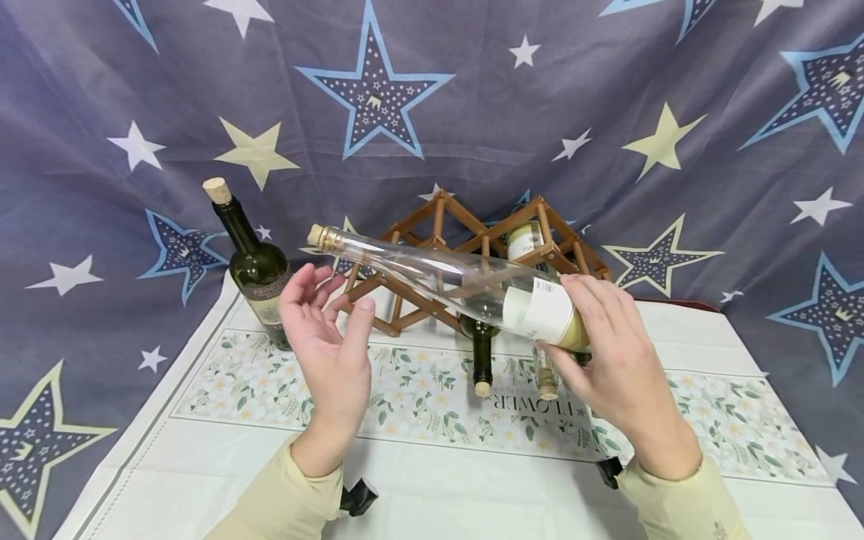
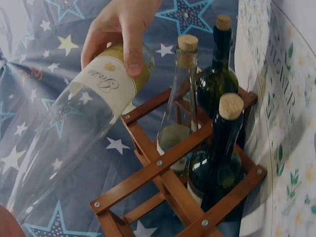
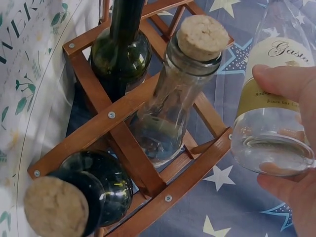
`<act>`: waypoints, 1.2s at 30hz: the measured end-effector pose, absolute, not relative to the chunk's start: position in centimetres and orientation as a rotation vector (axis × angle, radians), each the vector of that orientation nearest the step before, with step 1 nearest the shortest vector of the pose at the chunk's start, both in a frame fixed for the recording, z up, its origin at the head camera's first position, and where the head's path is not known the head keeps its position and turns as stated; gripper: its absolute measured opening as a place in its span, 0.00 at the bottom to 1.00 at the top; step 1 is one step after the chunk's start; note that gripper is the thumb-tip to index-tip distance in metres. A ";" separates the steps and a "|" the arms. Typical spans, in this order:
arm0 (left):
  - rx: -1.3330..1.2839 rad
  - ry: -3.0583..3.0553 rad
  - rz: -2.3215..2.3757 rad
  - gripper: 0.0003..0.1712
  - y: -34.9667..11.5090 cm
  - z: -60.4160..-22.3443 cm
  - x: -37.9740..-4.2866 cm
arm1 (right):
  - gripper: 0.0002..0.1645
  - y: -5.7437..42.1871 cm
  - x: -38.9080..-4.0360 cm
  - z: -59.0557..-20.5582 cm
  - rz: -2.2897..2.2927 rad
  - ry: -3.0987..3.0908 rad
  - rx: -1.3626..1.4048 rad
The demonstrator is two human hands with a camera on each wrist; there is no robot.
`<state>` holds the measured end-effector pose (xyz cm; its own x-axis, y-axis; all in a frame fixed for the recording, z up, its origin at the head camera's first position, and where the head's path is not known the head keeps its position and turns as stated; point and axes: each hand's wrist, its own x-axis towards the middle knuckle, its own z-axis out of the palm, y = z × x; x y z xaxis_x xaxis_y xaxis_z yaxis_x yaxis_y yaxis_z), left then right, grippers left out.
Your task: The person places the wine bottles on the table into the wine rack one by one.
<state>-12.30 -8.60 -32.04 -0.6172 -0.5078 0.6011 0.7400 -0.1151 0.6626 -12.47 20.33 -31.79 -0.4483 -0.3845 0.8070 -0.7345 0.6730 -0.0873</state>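
My right hand (image 1: 621,367) grips a clear glass bottle (image 1: 432,262) by its base end, over the cream and gold label. The bottle lies aslant in the air, its corked neck pointing left. Just below that neck my left hand (image 1: 331,360) is held palm up with fingers loosely bent, not closed round the glass; whether it touches is unclear. Behind and beneath the bottle is a wooden lattice wine rack (image 1: 398,292). In the rack are a corked clear bottle (image 3: 170,108) and dark green bottles (image 2: 217,163), necks pointing towards me.
To the left of the rack, a dark green corked bottle (image 1: 259,270) stands upright. A white tablecloth (image 1: 472,487) with a floral strip covers the table. Behind it hangs a grey-blue cloth (image 1: 472,112) printed with stars.
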 end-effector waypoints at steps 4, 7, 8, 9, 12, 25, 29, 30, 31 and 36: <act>-0.319 -1.280 -1.681 0.35 -8.7 -31.5 -12.3 | 0.46 20.4 -12.6 -31.8 0.545 -2.089 0.854; -0.345 -1.293 -1.515 0.34 -8.6 -30.7 -12.2 | 0.46 20.5 -12.6 -31.7 0.545 -2.089 0.856; -0.360 -1.305 -1.451 0.34 -8.6 -30.4 -12.1 | 0.45 20.5 -12.6 -31.7 0.546 -2.088 0.857; -0.379 -1.322 -1.386 0.33 -8.5 -30.1 -12.0 | 0.45 20.4 -12.6 -31.7 0.547 -2.086 0.860; -0.452 -1.399 -1.213 0.30 -8.6 -29.4 -11.7 | 0.45 20.5 -12.6 -31.7 0.547 -2.082 0.865; -0.814 -1.746 -0.714 0.32 -10.4 -30.8 -13.6 | 0.49 20.9 -12.6 -32.2 0.474 -2.112 0.858; -0.864 -1.836 -0.626 0.34 -10.8 -31.4 -14.0 | 0.50 20.8 -12.6 -32.2 0.462 -2.102 0.871; -0.873 -1.856 -0.611 0.36 -10.8 -31.5 -14.0 | 0.50 20.8 -12.6 -32.1 0.460 -2.100 0.875; -0.881 -1.874 -0.593 0.37 -10.9 -31.6 -14.1 | 0.50 20.8 -12.6 -32.1 0.458 -2.099 0.878; -0.916 -1.926 -0.540 0.40 -11.1 -32.0 -14.2 | 0.52 20.6 -12.4 -31.8 0.447 -2.102 0.913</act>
